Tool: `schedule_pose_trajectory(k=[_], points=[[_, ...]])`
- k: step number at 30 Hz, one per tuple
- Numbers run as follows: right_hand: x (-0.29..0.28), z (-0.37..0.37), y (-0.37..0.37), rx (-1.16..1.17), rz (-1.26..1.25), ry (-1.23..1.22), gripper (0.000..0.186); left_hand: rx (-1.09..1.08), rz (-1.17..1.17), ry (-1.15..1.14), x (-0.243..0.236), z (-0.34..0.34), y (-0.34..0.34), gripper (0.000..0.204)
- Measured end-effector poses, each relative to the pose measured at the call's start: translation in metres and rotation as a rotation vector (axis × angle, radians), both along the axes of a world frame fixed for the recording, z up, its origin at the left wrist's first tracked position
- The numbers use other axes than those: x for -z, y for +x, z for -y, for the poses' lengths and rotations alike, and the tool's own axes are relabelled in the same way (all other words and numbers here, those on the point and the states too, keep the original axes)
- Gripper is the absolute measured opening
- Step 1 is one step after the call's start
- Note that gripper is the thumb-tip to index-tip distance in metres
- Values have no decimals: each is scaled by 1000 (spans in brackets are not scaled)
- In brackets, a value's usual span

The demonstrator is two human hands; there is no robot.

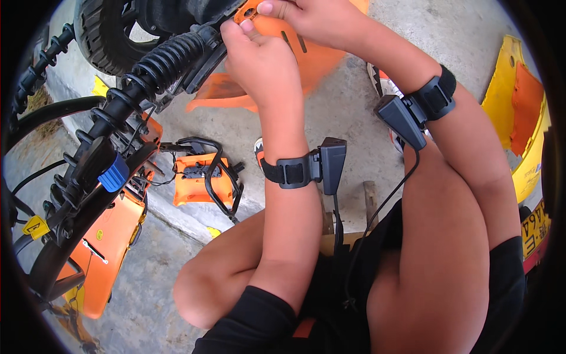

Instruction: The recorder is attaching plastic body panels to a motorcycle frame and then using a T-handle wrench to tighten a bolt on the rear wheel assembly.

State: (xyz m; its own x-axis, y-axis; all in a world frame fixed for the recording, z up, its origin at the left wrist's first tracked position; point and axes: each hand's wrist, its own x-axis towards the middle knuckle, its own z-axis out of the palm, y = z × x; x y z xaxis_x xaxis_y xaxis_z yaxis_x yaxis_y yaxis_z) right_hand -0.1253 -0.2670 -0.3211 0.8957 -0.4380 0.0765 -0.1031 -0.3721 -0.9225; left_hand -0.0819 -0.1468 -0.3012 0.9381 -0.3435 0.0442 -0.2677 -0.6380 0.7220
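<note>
Both my hands are at the top of the view, beside a black coil-spring shock absorber [168,62] of a partly stripped motorbike. An orange plastic body panel [315,66] lies there, with slots and a round hole near its upper end. My left hand [262,62] is closed, thumb and fingers pinched at the panel's edge near the top of the shock. My right hand [321,20] pinches the same panel by the hole, thumb on its face. The fingers partly hide that edge, so any small fastener there cannot be made out.
A black tyre [94,35] stands at the upper left. On the concrete lie an orange part with a black tubular bracket [203,186] and an orange fairing [100,253]. Yellow-and-orange bodywork [501,88] is at the right. Cables hang from my wrist-strapped devices [334,165].
</note>
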Motion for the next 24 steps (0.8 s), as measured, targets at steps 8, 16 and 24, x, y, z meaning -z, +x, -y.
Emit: schedule_pose_trajectory(k=[8,16,24], points=[[-5,0,-1,-9,71,62,32,-97,29,-47,3,6,-8,19],[1,4,4,-145,225,-111,37,-6,64,-191,2,3,-4,38],[6,7,8,-134,295,-164,29,88,234,-231,18,2,6,35]])
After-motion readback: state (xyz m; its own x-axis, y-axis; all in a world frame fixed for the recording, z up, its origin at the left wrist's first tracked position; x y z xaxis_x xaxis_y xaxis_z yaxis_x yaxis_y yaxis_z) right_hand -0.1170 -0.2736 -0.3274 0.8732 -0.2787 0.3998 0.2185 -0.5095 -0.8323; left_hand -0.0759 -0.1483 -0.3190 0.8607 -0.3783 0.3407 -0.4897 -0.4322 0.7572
